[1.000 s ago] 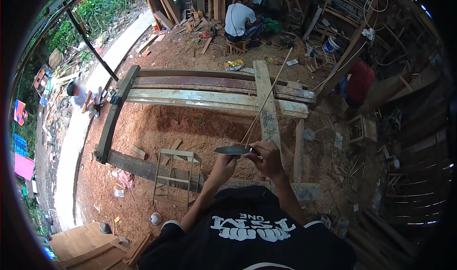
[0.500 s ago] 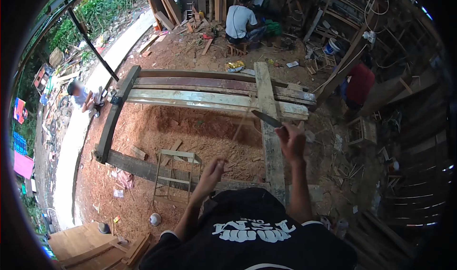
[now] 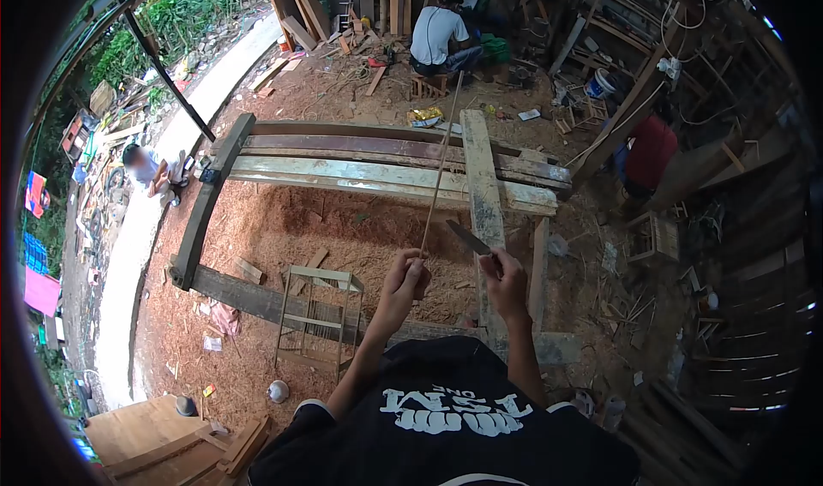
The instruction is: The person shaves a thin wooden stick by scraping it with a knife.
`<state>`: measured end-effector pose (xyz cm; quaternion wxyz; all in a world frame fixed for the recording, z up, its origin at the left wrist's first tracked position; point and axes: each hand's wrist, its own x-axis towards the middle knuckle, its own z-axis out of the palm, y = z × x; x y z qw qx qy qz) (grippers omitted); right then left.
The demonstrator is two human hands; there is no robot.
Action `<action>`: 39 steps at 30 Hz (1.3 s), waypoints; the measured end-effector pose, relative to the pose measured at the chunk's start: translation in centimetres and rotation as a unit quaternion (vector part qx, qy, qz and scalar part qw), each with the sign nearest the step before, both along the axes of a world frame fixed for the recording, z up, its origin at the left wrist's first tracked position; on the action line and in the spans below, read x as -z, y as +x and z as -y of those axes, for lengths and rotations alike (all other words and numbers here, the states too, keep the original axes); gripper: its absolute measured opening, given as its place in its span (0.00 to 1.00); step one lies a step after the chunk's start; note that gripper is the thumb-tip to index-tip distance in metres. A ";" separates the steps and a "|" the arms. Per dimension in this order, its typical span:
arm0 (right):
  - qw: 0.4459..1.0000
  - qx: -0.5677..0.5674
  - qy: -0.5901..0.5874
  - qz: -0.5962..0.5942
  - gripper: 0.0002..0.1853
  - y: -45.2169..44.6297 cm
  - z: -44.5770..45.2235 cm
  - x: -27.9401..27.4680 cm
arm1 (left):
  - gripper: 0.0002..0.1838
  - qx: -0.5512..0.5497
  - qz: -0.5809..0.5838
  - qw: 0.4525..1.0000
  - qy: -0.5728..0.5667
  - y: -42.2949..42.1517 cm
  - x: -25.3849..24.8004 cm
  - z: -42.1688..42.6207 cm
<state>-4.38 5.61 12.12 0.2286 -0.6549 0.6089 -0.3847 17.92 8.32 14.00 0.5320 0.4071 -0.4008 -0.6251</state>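
A long thin stick (image 3: pixel 439 177) rises from my left hand (image 3: pixel 403 287), whose fingers are closed round its lower end. My right hand (image 3: pixel 505 282) grips a knife (image 3: pixel 469 238) by the handle, with the dark blade pointing up and left toward the stick. Blade and stick are apart, with a small gap between them. Beyond both hands lie long wooden beams (image 3: pixel 343 171), crossed by an upright plank (image 3: pixel 485 177) just past the knife.
A small wooden frame (image 3: pixel 313 321) stands left of my left arm. A person in a white shirt (image 3: pixel 435 39) sits at the back, another in red (image 3: pixel 649 150) is at the right, and a third (image 3: pixel 147 167) is at the left. Wood shavings (image 3: pixel 257 255) cover the ground.
Half a second ago my hands were farther apart, with the knife higher. Now my right hand is lower and nearer my left, which has risen; the stick stands more upright than at first.
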 end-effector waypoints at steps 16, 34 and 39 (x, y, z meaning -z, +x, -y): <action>0.982 -0.159 -0.105 0.004 0.25 3.8 -0.9 -0.7 | 0.10 0.050 0.085 0.995 0.006 -1.1 0.7 0.4; 0.987 0.073 -0.130 -0.061 0.28 -5.9 5.4 1.4 | 0.10 0.117 0.016 0.985 0.129 -0.7 0.4 -6.5; 0.970 0.028 -0.194 -0.141 0.29 -5.7 4.5 -2.8 | 0.12 0.049 0.038 0.993 0.102 1.1 0.5 -5.0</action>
